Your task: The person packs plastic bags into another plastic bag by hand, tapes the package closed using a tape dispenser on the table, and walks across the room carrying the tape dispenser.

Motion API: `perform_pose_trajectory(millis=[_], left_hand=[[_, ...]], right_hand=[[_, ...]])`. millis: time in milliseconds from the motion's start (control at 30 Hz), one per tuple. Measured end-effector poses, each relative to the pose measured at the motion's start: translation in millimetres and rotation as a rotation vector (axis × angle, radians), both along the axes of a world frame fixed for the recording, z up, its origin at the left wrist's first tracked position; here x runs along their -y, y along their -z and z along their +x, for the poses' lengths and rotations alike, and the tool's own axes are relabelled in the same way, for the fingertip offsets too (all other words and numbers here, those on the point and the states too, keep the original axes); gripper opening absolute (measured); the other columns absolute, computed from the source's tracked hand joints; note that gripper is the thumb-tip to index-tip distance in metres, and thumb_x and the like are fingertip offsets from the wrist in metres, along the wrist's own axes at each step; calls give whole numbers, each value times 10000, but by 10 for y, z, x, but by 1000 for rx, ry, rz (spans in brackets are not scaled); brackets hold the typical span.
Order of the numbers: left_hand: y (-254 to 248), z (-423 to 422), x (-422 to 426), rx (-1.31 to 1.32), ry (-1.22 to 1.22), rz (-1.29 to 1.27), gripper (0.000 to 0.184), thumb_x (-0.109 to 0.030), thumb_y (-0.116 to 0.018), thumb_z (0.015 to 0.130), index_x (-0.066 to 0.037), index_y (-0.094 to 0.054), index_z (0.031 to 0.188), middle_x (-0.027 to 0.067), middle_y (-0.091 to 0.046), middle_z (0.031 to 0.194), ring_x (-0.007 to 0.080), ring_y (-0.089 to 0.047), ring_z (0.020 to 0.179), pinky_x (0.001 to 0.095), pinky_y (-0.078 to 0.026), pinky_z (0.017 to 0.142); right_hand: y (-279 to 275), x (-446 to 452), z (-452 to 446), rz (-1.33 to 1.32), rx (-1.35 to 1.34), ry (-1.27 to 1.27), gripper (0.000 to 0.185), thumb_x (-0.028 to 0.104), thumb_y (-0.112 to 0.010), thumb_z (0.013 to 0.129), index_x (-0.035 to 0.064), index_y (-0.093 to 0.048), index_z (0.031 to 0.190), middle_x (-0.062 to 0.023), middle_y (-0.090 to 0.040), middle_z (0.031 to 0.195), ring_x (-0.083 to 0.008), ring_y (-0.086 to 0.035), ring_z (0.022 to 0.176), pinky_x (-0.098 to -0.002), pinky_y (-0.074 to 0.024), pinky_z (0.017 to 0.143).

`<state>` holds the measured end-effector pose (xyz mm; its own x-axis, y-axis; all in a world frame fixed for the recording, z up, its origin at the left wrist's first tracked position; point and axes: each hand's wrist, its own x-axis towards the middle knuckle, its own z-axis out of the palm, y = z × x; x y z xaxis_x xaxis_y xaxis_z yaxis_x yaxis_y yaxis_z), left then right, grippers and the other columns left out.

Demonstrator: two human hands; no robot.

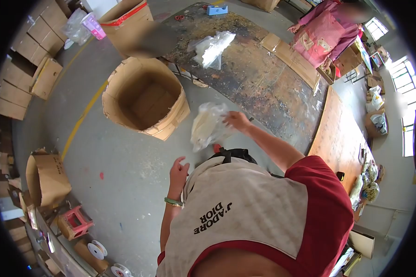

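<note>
Plastic bag [207, 125], contents unclear — far person's head [354, 12], blurry

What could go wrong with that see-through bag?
The clear plastic bag might slip to the floor: the right hand is only at its edge, and the left hand is apart from it. Someone might also bump the open cardboard box near the table.

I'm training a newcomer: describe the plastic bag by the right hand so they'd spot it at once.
Find the big, dark, stained worktable, then the large, open brown cardboard box to its left. Between that box and the person's bare right hand is the crumpled, clear plastic bag. Unlike the shiny clear plastic lying on the worktable, it is off the table, right at that hand.
</note>
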<state>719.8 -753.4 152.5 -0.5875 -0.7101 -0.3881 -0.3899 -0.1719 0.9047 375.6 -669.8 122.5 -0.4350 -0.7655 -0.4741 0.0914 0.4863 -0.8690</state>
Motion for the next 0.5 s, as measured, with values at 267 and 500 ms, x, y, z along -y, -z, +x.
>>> perform_pose_trajectory(millis=[267, 500], left_hand=[[-530, -414, -131, -189, 252, 588, 469, -306, -523, 938, -29, -477, 1315, 78, -537, 1235, 153, -474, 1156, 270, -366, 990], [-473, -755, -65, -203, 528, 631, 506, -335, -468, 964, -16, -431, 1354, 70, -501, 1326, 156, -443, 1211, 282, -340, 1021]], right_hand=[[-515, -827, -1136, -211, 72, 691, 248, 102, -543, 898, 62, -582, 1140, -51, -644, 953, -148, -628, 804, -291, -545, 648], [-235, -2119, -1897, -648, 20, 1143, 247, 159, -568, 923, 89, -562, 1160, -63, -623, 1019, -167, -635, 843, -266, -541, 660]])
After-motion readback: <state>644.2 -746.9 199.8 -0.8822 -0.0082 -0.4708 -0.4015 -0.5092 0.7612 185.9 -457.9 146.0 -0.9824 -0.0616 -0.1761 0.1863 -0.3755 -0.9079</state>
